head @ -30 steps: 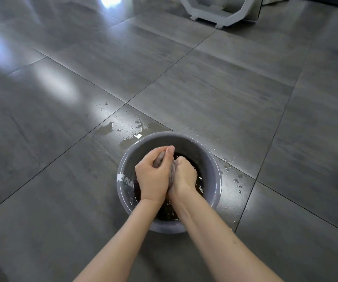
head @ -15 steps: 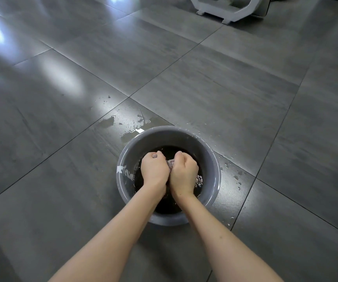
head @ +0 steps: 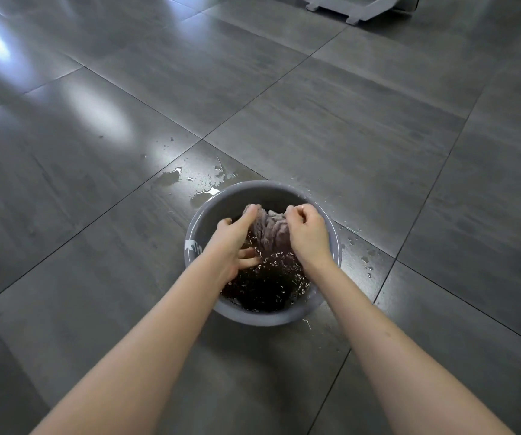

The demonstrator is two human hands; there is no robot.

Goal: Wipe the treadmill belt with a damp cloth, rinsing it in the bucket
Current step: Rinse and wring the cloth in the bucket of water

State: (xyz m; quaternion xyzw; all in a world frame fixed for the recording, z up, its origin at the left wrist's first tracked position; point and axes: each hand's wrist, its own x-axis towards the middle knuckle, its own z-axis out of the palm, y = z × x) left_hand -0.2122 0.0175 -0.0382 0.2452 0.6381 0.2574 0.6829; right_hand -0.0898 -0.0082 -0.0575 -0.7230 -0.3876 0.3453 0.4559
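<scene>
Head view looks down on a grey bucket [head: 262, 320] standing on the tiled floor [head: 362, 136], with splashes of water [head: 202, 185] on the tiles at its far left side and drops beside its right rim. The cloth [head: 268, 230], pinkish-grey and bunched into wet folds, hangs between both hands over the far half of the bucket, its lower end at or in the dark, rippled water. The left hand [head: 234, 243] holds the cloth's left edge, one finger stretched up along it to the top corner and the rest loosely spread toward the water. The right hand [head: 307, 233] is curled tight round the right edge, knuckles up.

Soaked as it is, the cloth will likely be limp and heavier than it looks, sagging wherever it is unsupported and shedding water when lifted. It seems tough enough to wring hard. Gathering it into a roll and gripping both ends gives the best hold for twisting; a pinch at one corner would let it swing and drip. Wringing low over the middle of the bucket should keep more water off the slick floor. A white frame [head: 356, 9] stands at the floor's far edge, well apart.
</scene>
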